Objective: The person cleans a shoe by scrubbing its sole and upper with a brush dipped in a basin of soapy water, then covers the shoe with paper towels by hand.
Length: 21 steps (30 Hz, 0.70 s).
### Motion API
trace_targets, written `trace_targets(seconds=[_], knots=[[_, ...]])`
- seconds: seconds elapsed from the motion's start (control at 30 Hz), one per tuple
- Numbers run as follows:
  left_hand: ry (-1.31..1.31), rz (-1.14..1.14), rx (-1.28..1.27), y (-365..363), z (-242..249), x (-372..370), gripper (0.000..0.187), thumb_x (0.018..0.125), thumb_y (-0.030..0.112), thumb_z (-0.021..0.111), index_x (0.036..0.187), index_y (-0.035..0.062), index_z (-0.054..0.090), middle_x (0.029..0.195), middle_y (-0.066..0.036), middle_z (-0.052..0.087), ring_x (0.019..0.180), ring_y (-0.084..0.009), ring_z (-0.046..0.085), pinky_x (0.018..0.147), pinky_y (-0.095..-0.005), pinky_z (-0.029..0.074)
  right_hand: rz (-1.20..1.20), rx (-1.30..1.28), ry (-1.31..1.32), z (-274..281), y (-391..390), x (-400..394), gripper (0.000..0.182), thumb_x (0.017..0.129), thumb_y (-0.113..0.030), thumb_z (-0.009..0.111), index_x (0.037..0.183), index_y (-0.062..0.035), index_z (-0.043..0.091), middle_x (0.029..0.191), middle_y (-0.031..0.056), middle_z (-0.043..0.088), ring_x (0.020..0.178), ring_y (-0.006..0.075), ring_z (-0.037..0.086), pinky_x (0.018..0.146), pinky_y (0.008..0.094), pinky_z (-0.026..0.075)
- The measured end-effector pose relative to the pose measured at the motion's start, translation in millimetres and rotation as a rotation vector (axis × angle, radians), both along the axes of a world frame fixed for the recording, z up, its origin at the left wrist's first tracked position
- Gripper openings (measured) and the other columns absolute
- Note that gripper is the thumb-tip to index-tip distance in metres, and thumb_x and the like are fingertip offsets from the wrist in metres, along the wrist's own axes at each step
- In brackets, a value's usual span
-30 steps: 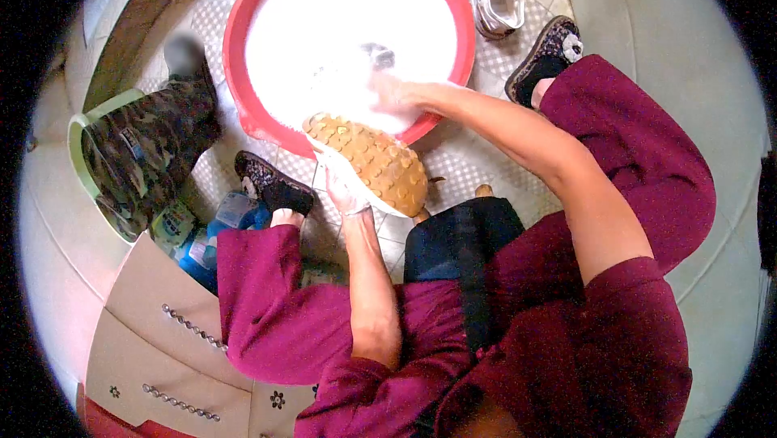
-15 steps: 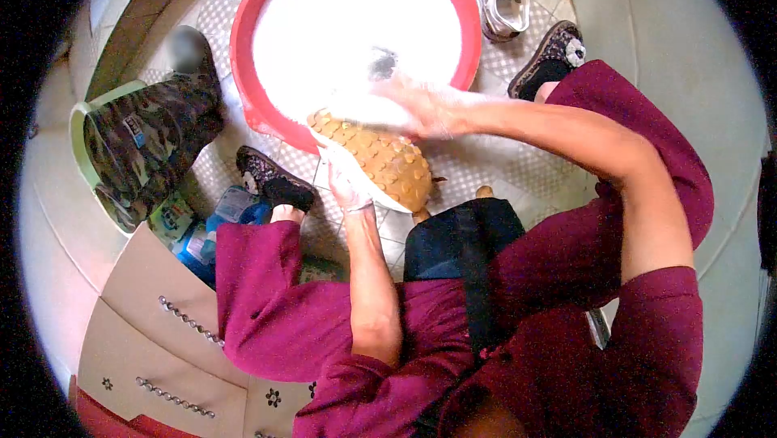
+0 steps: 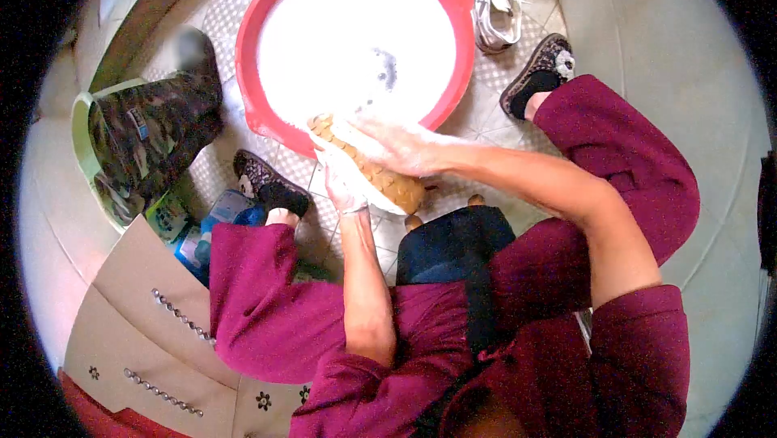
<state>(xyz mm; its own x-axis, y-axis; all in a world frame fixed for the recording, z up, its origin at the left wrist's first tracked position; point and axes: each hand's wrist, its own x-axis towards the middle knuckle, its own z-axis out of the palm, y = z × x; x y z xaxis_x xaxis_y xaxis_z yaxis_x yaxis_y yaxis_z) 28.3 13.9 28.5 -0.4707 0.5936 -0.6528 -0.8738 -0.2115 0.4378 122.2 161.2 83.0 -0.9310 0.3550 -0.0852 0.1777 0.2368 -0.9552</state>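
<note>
A white shoe [image 3: 401, 189] lies tilted with its tan, studded sole facing up, just over the near rim of a red basin [image 3: 244, 92]. My left hand [image 3: 341, 183] grips the shoe from the left side. Across the sole, near its upper end, presses my right hand [image 3: 401, 145], its fingers together, whitened with foam and slightly blurred. Whatever is under those fingers, if anything, cannot be made out. White suds [image 3: 348, 33] fill the basin, with a small dark gap in the foam.
A pair of white laced shoes [image 3: 494, 5] stands right of the basin. At left, a light green tub [image 3: 83, 139] has camouflage boots [image 3: 146, 131] across it. Blue bottles [image 3: 231, 211] stand by my foot. A drawer cabinet [image 3: 154, 308] is at lower left.
My right hand has moved down over the sole and covers more of the studs. My left hand still holds the shoe. The view has shifted slightly.
</note>
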Motion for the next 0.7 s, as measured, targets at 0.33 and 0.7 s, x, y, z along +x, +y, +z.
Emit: trace_targets(seconds=[0.33, 0.7], knots=[[-0.112, -0.028, 0.175, -4, -5, 2, 0.047, 0.09, 0.027, 0.036, 0.129, 0.0021, 0.029, 0.126, -0.015, 0.04, 0.118, -0.0243, 0.037, 0.102, -0.0361, 0.026, 0.194, -0.101, -0.452, 46, 3, 18, 0.06, 0.077, -0.037, 0.048, 0.131, -0.0133, 0.033, 0.108, 0.0306, 0.044, 0.099, 0.0432, 0.048, 0.087, 0.0453, 0.039], [0.038, 0.08, -0.224, -10, -13, 5, 0.035, 0.091, 0.025, 0.038, 0.114, 0.0, 0.044, 0.104, -0.008, 0.053, 0.098, -0.0169, 0.048, 0.087, -0.0297, 0.037, 0.051, -0.217, -0.346, -31, 7, -11, 0.042, 0.083, -0.025, 0.044, 0.115, 0.0013, 0.043, 0.108, 0.0268, 0.05, 0.103, 0.0371, 0.048, 0.087, 0.0418, 0.037]])
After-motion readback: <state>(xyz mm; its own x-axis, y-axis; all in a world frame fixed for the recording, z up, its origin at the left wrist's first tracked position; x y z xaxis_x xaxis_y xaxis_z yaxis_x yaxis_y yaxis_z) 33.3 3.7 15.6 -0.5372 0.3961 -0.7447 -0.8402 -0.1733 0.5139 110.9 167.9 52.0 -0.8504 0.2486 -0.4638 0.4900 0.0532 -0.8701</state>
